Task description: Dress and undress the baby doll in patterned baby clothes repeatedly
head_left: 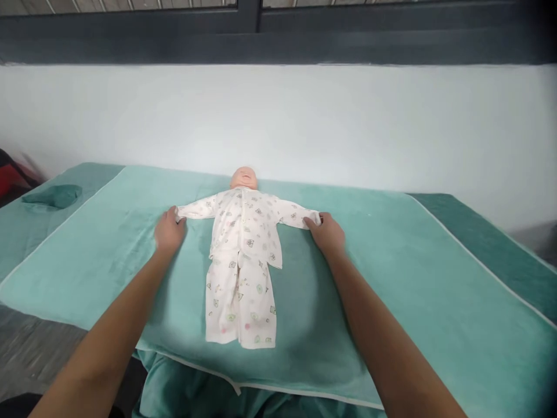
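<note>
A baby doll (244, 177) lies on its back on a green sheet, its head toward the wall. It wears a white printed shirt (248, 223) with long sleeves and matching white trousers (257, 307). Both sleeves are stretched out sideways. My left hand (170, 231) pinches the end of the sleeve on the left, and my right hand (326, 233) pinches the end of the one on the right. The doll's own hands and feet are hidden by the clothes or my fingers.
The green sheet (404, 278) covers a bed or table against a white wall (278, 122). A dark green opening or folded cloth (53, 196) shows at the far left. Grey floor (35, 342) is visible at the lower left, and a dark window frame (278, 35) runs above.
</note>
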`<action>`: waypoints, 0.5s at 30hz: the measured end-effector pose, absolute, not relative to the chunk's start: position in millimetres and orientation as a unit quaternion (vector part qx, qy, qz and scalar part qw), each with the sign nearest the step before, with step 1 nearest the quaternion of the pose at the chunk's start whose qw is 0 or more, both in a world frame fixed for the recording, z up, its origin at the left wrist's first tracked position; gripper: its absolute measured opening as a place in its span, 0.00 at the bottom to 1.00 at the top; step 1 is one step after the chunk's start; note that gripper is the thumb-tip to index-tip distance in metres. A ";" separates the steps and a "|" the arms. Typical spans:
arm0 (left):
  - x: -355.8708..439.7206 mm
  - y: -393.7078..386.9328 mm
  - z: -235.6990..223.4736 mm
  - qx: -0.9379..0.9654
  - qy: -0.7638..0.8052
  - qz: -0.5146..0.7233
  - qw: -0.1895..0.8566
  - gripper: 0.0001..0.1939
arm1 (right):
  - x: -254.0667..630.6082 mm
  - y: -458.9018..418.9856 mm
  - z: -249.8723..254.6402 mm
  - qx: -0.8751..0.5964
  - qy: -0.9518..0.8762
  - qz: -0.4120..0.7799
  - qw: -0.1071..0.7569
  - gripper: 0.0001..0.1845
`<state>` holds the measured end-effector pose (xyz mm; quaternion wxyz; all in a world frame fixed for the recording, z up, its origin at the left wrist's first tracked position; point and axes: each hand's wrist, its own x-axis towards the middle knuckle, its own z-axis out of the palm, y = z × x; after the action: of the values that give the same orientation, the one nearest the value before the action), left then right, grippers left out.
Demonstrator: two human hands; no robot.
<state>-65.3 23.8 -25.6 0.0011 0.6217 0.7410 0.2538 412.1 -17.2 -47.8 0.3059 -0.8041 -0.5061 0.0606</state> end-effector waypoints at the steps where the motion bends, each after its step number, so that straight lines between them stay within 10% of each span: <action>1: -66.1 28.3 -26.0 0.619 0.741 0.262 0.000 0.27 | 412.9 -12.3 -47.2 -0.802 -0.506 0.066 0.309 0.26; 15: -70.6 50.5 -24.0 0.615 0.736 0.283 -0.023 0.24 | 432.6 -1.4 -54.4 -0.693 -0.479 0.138 0.521 0.22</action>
<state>-70.6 50.5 -24.0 -0.0229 0.6146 0.7358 0.2833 432.6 -1.4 -54.4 0.5210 -0.6929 -0.4790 0.1377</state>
